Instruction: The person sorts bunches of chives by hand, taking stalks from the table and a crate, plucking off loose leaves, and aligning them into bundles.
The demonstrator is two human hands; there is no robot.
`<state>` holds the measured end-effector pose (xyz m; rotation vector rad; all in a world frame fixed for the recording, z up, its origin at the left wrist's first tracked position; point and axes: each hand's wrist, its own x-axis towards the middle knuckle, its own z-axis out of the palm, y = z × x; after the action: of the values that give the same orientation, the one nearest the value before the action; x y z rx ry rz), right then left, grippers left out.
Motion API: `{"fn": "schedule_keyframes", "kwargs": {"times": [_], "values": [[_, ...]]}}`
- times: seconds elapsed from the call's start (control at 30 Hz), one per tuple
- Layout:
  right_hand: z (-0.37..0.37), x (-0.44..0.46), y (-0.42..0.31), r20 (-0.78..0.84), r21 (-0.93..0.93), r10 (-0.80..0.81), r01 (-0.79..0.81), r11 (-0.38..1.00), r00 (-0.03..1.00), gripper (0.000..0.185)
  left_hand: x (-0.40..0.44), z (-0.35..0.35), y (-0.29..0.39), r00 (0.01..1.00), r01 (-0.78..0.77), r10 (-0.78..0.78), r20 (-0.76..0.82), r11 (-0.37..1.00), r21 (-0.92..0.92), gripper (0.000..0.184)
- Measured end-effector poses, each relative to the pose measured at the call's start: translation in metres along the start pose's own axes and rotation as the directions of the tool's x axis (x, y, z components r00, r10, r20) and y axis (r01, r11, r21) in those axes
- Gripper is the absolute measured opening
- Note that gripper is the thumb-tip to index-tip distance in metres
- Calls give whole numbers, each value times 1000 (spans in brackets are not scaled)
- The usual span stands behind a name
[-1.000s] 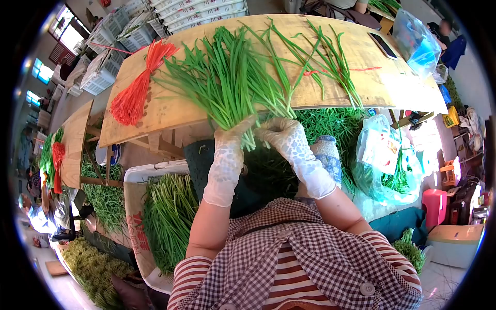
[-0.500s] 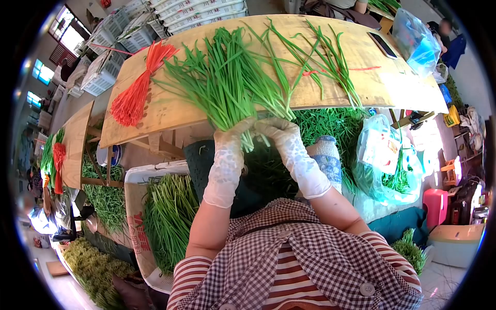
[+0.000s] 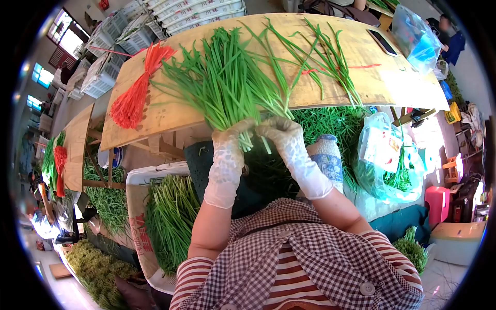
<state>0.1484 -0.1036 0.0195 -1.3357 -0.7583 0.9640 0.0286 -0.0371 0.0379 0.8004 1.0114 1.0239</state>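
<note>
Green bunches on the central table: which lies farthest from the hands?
The sparse rightmost bunch, nearest the phone; the thick left bunch and thin middle bunch have stems right at the hands.

With the left grip (image 3: pixel 235 134) and right grip (image 3: pixel 279 132) taken as the clock's centre, the counter (image 3: pixel 160 119) is set at twelve. On it, the leaf bunch (image 3: pixel 227 77) is laid at eleven, its stem ends carried past the near edge into the left grip; the strand bundle (image 3: pixel 129 103) is placed at ten, separate stalks (image 3: pixel 336 62) between one and two, the phone (image 3: pixel 382 42) at two. Behind the counter, crates (image 3: pixel 196 13) are stacked at eleven. Below counter level, cut greens (image 3: pixel 173 222) are held in a bin (image 3: pixel 137 212) at eight; a bag (image 3: pixel 382 150) is placed at three.
</note>
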Motion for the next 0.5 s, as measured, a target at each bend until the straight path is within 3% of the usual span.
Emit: {"fn": "schedule_keyframes", "kwargs": {"times": [0.1, 0.13, 0.17, 0.2, 0.23, 0.3, 0.33, 0.37, 0.4, 0.43, 0.47, 0.5], "values": [[-10, -31, -4, -101, -201, -61, 40, 979, 993, 19, -1, 3, 3, 997, -78, 77, -32, 996, -39, 27], [-16, -45, -3, -34, -315, -125, 108, 943, 992, 20, 7, -2, 3, 998, -41, 40, -44, 999, -16, 25], [-26, -57, 4, 156, -445, -187, 238, 863, 970, 23, 11, -5, 4, 998, -22, 21, -61, 1000, -11, 23], [-34, -63, -10, 397, -806, 133, 275, 525, 908, 29, 12, -6, 6, 997, -2, 2, -77, 1000, -5, 21], [-43, -62, 12, 434, -900, 475, 394, 187, 766, 31, 13, -7, 7, 995, 17, -17, -94, 1000, -1, 19], [-63, -63, 23, 393, -919, 525, 330, 215, 755, 33, 14, -9, 6, 997, 9, -8, -71, 1000, 15, 19], [-63, -63, 16, 377, -907, 294, 287, 307, 878, 30, 12, -6, 9, 998, -2, 3, -58, 1000, 12, 19], [-60, -63, 9, 302, -779, -7, 251, 575, 953, 30, 6, -5, 8, 999, -2, 3, -52, 1000, 13, 20], [-47, -60, -6, 221, -543, 8, 116, 831, 975, 29, 0, -3, 3, 999, 4, -4, -49, 1000, 10, 21], [-35, -52, -17, 143, -224, 42, -9, 975, 989, 27, -4, 3, 0, 999, 2, -1, -39, 1000, 7, 22], [-29, -43, -19, 153, -165, 102, -76, 983, 983, 27, -7, 6, 0, 1000, -7, 7, -25, 1000, 5, 22], [-24, -34, -21, 167, -107, 158, -142, 984, 973, 27, -11, 5, 3, 996, 87, -87, 5, 995, 57, 27]]}}
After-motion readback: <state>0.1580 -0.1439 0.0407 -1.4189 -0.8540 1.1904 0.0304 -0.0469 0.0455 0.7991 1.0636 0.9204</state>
